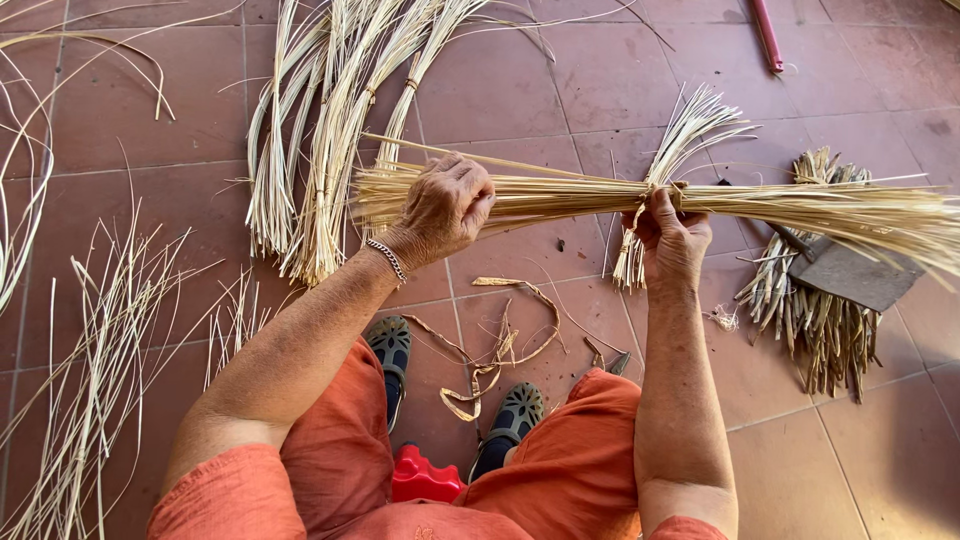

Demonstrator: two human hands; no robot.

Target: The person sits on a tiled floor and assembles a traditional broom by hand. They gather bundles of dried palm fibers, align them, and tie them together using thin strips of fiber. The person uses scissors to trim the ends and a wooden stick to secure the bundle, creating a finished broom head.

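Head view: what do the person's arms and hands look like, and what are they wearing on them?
Both arms are bare from the upper arm down, with short orange sleeves ending above the elbows. The left hand has a silver chain bracelet at the wrist. The right hand shows no bracelet or watch. No gloves on either hand; no rings that I can make out.

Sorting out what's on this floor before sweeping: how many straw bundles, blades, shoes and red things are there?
Tied straw bundles: 3, one in both hands, two on the floor
Blade: 1
Shoes: 2
Red things: 2, stool, rod
Total: 8
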